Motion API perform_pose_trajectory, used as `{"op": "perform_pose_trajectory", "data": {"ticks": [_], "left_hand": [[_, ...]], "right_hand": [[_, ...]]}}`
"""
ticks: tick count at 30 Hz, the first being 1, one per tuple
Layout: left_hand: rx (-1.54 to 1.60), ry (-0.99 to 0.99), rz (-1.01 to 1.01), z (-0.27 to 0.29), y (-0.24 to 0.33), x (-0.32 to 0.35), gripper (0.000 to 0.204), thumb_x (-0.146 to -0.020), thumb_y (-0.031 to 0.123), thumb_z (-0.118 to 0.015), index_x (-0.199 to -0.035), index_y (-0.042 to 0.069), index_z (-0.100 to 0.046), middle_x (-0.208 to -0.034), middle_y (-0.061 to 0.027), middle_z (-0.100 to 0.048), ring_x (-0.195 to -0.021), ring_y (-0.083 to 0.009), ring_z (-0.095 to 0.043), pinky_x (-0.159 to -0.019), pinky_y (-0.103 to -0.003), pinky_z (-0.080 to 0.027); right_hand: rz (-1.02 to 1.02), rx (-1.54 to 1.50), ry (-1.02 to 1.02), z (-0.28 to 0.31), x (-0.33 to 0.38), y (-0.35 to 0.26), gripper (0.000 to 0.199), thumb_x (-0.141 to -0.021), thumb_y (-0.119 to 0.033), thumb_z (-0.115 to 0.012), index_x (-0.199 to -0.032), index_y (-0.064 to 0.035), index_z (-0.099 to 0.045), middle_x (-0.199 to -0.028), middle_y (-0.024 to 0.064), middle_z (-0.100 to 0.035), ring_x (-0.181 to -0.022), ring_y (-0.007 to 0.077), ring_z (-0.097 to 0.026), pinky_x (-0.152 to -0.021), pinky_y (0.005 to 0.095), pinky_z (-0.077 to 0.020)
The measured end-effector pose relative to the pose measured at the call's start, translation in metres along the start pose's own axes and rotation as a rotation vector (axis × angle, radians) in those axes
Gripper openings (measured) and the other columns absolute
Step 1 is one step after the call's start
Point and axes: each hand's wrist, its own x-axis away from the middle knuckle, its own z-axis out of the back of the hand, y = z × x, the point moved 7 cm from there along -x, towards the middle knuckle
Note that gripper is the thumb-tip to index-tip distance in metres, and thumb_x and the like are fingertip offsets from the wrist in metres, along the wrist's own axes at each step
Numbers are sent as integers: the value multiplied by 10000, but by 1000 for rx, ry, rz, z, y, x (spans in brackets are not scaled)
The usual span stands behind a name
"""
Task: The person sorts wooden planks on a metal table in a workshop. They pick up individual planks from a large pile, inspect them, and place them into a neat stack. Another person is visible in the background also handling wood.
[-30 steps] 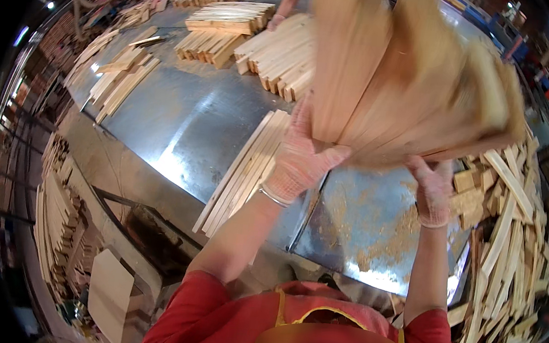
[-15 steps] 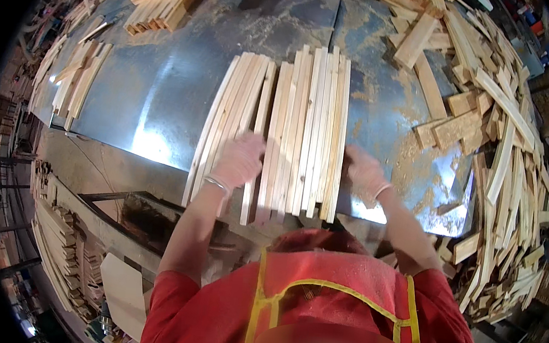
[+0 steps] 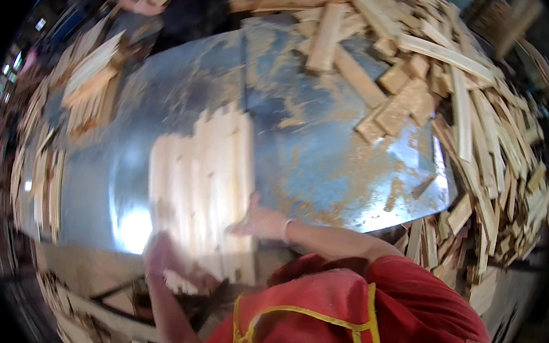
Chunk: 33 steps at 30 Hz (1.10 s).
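Observation:
A row of pale wooden slats (image 3: 202,178) lies side by side on the metal-topped table (image 3: 329,157), blurred by motion. My left hand (image 3: 164,257) rests on the near left end of the slats. My right hand (image 3: 263,223) presses flat against their near right edge. Both hands wear thin gloves. Whether the fingers curl under the slats is lost in the blur. My red shirt and yellow-edged apron fill the lower edge.
A big loose heap of short boards and offcuts (image 3: 466,104) covers the table's far right and spills down its right side. Stacks of slats (image 3: 91,81) lie at the left. Sawdust (image 3: 298,200) dusts the metal. Another person's hand (image 3: 142,5) shows at the far left.
My view has swung to the right. The slats, spread before me half a second ago, now sit left of centre with both hands pushed against their near end.

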Motion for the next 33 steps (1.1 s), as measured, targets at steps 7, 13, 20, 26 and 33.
{"op": "perform_pose_trajectory", "data": {"ticks": [7,13,20,26,33], "left_hand": [[-643,536,-203,4,7,13,663,-1013,312,-708,-1553,16,-464,-1450,-231,-629,-1280,-362,-653,-1038,-448,-557],[-256,241,-446,-185,164,126,634,-988,208,-764,-1515,-31,-504,-1538,-245,-545,-1429,-361,-537,-1203,-421,-417],[-179,-153,-816,-323,309,177,741,-911,206,-797,-1563,36,-488,-1556,-279,-514,-1410,-426,-544,-1148,-468,-479],[-78,-402,-854,-386,377,209,855,-892,219,-806,-1625,36,-407,-1611,-293,-460,-1501,-436,-450,-1242,-445,-381],[253,-791,-280,-431,282,167,780,-855,134,-752,-1571,17,-465,-1316,-212,-683,-1239,-341,-641,-1090,-413,-506]], "right_hand": [[84,33,676,238,50,84,747,-884,-508,-702,-1466,-53,-597,-1490,266,-590,-1342,444,-580,-1130,464,-462],[-385,-743,1681,404,110,312,427,-829,-229,-772,-1100,82,-661,-1094,268,-749,-922,374,-753,-819,456,-607],[174,-1686,623,401,106,292,382,-996,-73,-682,-1350,40,-594,-1207,181,-724,-1089,344,-738,-883,458,-651],[180,-1191,440,208,171,232,544,-999,-215,-730,-1456,20,-549,-1326,143,-697,-1201,294,-691,-1028,410,-567],[59,-1009,202,141,150,227,545,-972,-254,-776,-1424,4,-613,-1221,131,-733,-1102,232,-689,-985,380,-560]]}}
